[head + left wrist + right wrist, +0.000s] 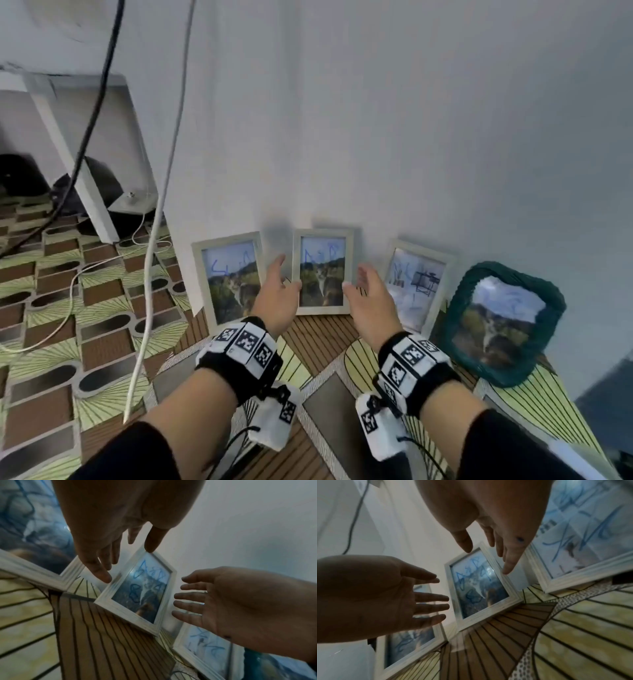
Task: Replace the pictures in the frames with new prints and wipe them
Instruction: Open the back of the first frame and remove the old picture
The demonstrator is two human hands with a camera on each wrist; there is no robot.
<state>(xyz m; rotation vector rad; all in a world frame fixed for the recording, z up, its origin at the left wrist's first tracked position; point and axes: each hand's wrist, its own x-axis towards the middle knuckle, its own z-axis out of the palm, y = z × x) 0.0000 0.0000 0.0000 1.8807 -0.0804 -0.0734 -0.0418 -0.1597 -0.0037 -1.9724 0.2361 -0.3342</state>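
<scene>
Four picture frames lean against the white wall on the patterned floor, and blue scribbles mark their glass. The middle white frame holds a landscape print. My left hand is open at its left edge. My right hand is open at its right edge. Both palms face inward, fingers straight. Whether any fingertip touches the frame I cannot tell. Beside it stand a left white frame, a right white frame and a green woven frame.
A white cable and a black cable hang down at the left. A white furniture leg and dark round objects stand in the far left corner. Thin white cords trail over the floor.
</scene>
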